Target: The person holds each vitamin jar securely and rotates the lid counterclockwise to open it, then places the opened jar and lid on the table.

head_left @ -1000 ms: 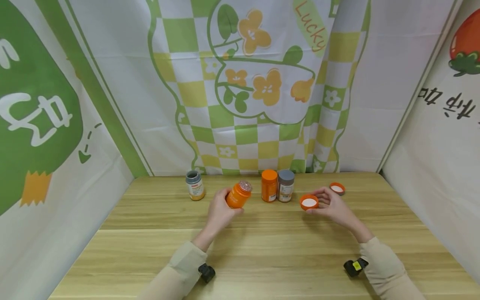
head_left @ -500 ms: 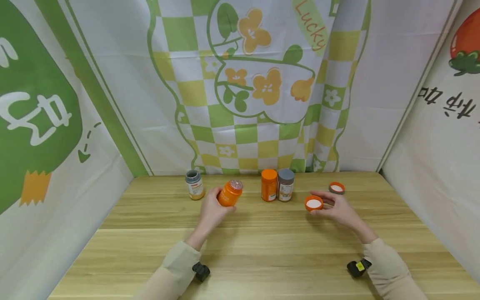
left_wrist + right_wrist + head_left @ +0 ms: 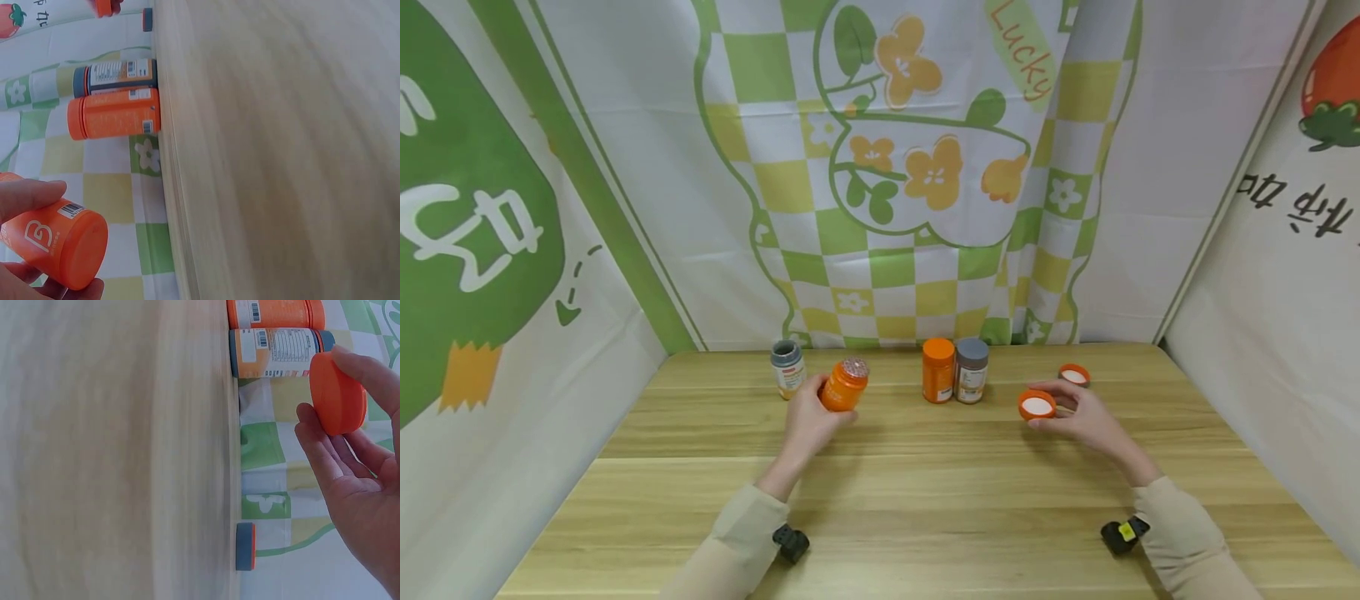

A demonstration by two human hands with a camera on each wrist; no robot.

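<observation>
My left hand (image 3: 808, 425) grips an orange bottle (image 3: 844, 388) without its cap, held above the table and tilted slightly. Its top shows a speckled, pinkish-grey surface. In the left wrist view the bottle's base (image 3: 84, 250) faces the camera, with thumb and fingers around its sides. Over on the right, my right hand (image 3: 1078, 418) pinches an orange cap (image 3: 1037, 405) by its rim, white inner side up. From the right wrist view the cap (image 3: 337, 394) shows its outer side. An uncapped bottle with a grey neck (image 3: 787, 371) stands just beyond the left hand.
Two capped bottles stand side by side at the back, one orange (image 3: 937, 372) and one grey-topped (image 3: 972, 372). A grey cap with an orange inner rim (image 3: 1074, 376) lies behind the right hand. A patterned cloth (image 3: 895, 283) hangs along the table's far edge.
My left hand has moved left with the orange bottle, close to the uncapped grey-necked one. The right hand has shifted a little to the right, still holding the orange cap.
</observation>
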